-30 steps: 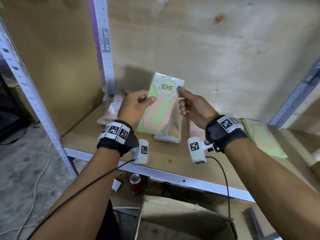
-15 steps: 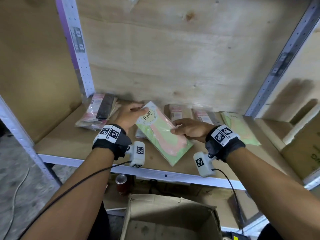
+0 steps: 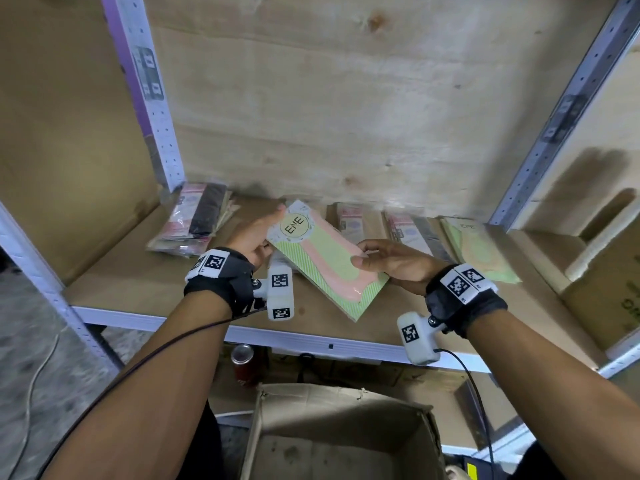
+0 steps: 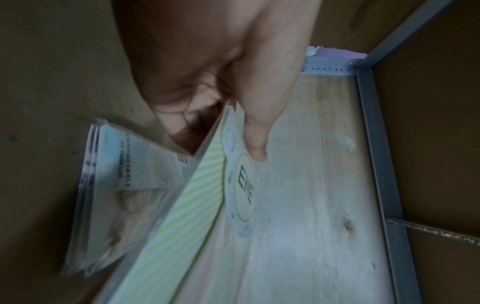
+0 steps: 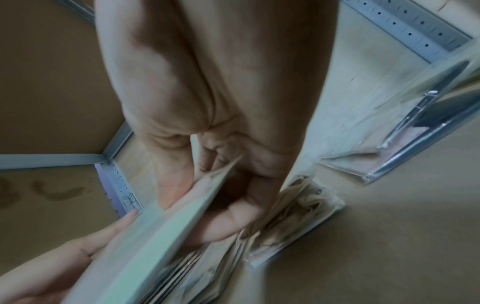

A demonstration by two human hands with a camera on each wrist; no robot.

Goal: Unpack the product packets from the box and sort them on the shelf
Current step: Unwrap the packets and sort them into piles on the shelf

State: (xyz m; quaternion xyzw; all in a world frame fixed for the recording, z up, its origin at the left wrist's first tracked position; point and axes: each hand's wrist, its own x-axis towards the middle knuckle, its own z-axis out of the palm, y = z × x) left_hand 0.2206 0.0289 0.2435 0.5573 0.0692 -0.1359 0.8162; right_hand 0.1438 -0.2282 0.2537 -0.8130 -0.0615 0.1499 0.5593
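Note:
A green and pink packet with a round "ENE" label is held low over the wooden shelf, tilted with its label end toward the back wall. My left hand grips the label end; in the left wrist view the thumb presses on the label of the packet. My right hand pinches the right long edge, and in the right wrist view the packet sits between thumb and fingers. The open cardboard box stands below the shelf, near me.
Sorted piles lie along the back of the shelf: a pink and black pile at left, two pink-labelled piles in the middle, green packets at right. A red can stands under the shelf. Metal uprights flank the bay.
The packet was held upright in front of the back wall; both hands have since tipped it down low over the shelf. Over the last half second it has hardly moved.

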